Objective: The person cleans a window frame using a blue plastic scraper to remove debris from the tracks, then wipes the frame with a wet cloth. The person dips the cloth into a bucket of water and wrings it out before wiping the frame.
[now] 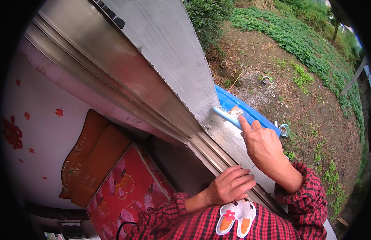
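Note:
My right hand (262,144) reaches out over the grey cement sill (223,133) and grips a light-blue plastic bar-shaped tool (227,117). The tool's far end lies near the corner where the sill meets the upright cement reveal (179,54). Most of its near part is hidden by the hand, so its exact kind is unclear. My left hand (232,186) rests palm down across the metal window track (211,152), fingers nearly together and apparently holding nothing. The track runs diagonally between room and yard, continuing into the tall metal window frame (119,69).
Outside, below the sill, is a blue plastic container (253,112) with a crumpled wrapper (236,111) in it. Leaf-strewn soil (305,120) and green plants lie beyond. Indoors, a bed with a red floral cover (125,186) and brown headboard (92,159) stands by the wall.

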Motion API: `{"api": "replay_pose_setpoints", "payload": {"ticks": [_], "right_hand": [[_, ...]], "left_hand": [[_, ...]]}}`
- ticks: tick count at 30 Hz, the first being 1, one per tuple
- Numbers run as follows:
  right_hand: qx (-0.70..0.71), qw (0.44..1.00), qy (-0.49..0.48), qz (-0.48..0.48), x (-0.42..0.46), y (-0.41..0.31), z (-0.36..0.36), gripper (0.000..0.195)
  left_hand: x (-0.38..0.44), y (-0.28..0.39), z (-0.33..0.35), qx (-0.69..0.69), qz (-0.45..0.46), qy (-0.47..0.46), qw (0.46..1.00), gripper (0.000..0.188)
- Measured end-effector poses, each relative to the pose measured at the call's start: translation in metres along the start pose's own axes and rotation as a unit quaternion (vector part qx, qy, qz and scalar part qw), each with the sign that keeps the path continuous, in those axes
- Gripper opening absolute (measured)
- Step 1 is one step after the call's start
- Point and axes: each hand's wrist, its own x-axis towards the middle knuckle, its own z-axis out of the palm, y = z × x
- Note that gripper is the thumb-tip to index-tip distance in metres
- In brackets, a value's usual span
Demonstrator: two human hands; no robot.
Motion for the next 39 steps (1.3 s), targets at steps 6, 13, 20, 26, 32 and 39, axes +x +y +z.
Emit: {"api": "replay_pose_setpoints", "payload": {"ticks": [6, 13, 20, 26, 32, 39], "right_hand": [[0.091, 0.993, -0.062, -0.046, -0.002, 0.008, 0.021, 0.039], [0.179, 0.981, -0.067, -0.035, 0.006, 0.007, -0.009, 0.035], [0.073, 0.995, -0.071, 0.001, 0.017, 0.01, -0.012, 0.032], [0.126, 0.988, -0.083, -0.029, 0.019, 0.007, 0.002, 0.029], [0.241, 0.963, -0.123, -0.021, 0.033, 0.026, -0.034, 0.034], [0.17, 0.956, -0.231, -0.055, 0.011, 0.041, -0.045, 0.033]], "left_hand": [[0.007, -0.005, 0.002, -0.001, -0.005, -0.001, 1.0, 0.03], [0.011, -0.012, -0.001, 0.024, -0.008, 0.014, 1.0, 0.028], [0.009, -0.011, -0.003, 0.01, -0.019, -0.001, 1.0, 0.03], [0.011, -0.013, -0.001, -0.001, -0.012, -0.006, 1.0, 0.031], [0.008, -0.013, -0.002, 0.002, -0.012, 0.022, 1.0, 0.026], [0.009, -0.014, -0.002, 0.004, -0.012, 0.001, 1.0, 0.023]]}}
